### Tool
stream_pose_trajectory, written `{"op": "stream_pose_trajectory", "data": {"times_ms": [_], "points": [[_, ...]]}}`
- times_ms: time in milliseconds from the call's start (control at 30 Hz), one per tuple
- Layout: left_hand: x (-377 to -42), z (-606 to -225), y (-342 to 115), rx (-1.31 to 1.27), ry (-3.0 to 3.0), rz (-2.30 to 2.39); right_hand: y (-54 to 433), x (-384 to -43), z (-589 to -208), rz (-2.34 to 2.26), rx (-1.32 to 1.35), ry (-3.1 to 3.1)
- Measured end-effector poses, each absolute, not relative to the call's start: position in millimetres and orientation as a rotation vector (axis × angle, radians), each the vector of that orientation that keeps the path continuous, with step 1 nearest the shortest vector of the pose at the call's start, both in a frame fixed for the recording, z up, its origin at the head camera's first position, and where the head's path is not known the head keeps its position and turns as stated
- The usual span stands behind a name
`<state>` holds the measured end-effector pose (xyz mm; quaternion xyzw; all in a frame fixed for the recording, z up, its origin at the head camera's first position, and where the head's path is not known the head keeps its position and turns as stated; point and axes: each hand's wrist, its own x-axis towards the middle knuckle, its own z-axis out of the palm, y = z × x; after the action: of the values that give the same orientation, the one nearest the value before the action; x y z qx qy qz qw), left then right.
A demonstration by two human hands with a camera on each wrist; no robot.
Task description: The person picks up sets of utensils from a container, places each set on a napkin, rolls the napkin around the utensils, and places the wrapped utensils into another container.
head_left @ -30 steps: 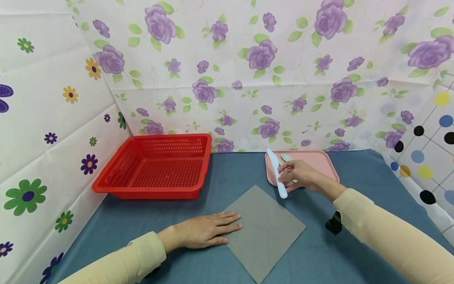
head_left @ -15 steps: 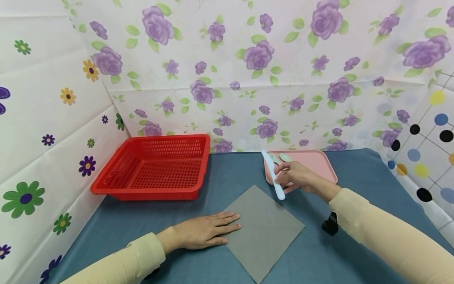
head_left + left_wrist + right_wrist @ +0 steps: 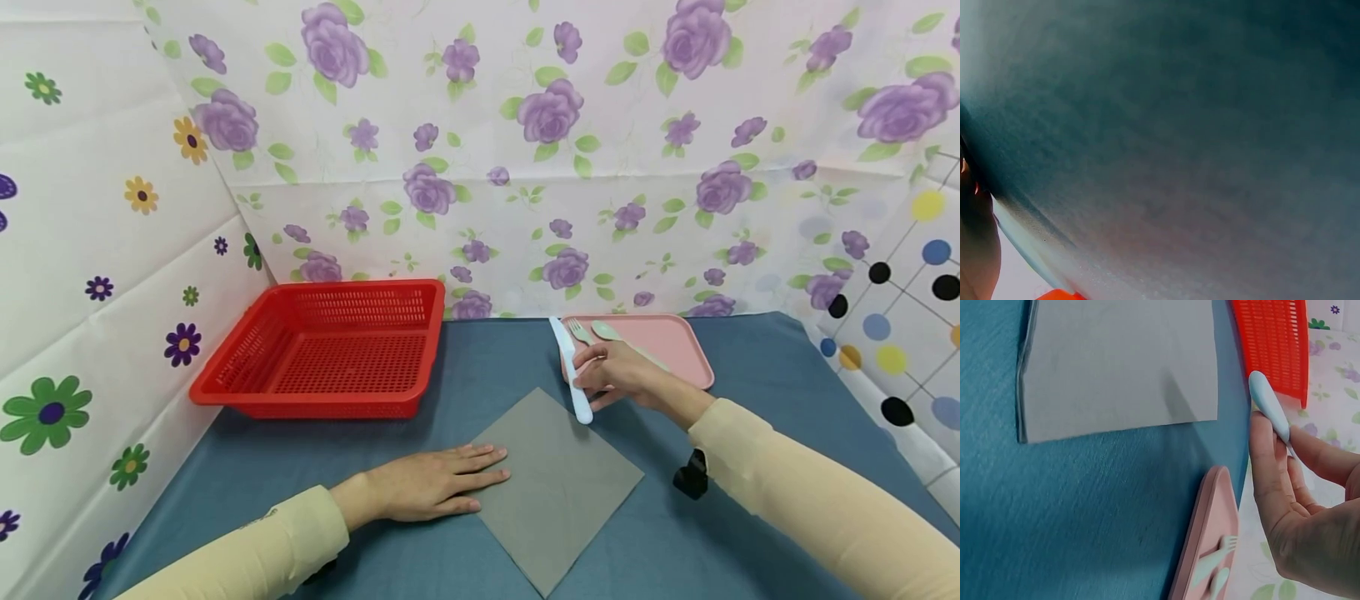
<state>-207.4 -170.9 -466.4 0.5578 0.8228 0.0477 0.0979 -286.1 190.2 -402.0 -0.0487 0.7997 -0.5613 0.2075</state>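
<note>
In the head view my right hand (image 3: pixel 618 373) pinches a pale blue plastic knife (image 3: pixel 572 371) between thumb and fingers, raised at the left edge of a pink tray (image 3: pixel 682 350). The right wrist view shows the knife (image 3: pixel 1268 403) held above the table by its handle. A light green fork (image 3: pixel 579 332) and a matching spoon (image 3: pixel 606 330) lie on the tray, partly hidden by the hand. My left hand (image 3: pixel 431 483) lies flat, its fingertips on the left corner of a folded grey cloth (image 3: pixel 558 492). The left wrist view is mostly dark, blurred table surface.
A red perforated plastic basket (image 3: pixel 352 367) stands at the back left. The table is covered by a blue cloth (image 3: pixel 420 567). Behind it hangs a flowered curtain (image 3: pixel 495 125), with patterned sheets at both sides.
My right hand has moved slightly left with the knife, away from the tray's middle, so more of the fork and spoon shows. The left hand has stayed on the grey cloth.
</note>
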Motion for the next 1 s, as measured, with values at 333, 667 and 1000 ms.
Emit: {"op": "stream_pose_trajectory", "data": {"times_ms": [333, 667, 1000], "points": [[-207, -466, -169, 1.652, 2.433, 0.118, 183, -280, -407, -1.608, -0.171, 2.191], [-206, -468, -171, 1.645, 2.438, 0.126, 175, -278, -413, -1.659, -0.171, 2.120], [-207, -468, -170, 1.653, 2.441, 0.109, 167, -275, -418, -1.683, -0.150, 2.095]]}}
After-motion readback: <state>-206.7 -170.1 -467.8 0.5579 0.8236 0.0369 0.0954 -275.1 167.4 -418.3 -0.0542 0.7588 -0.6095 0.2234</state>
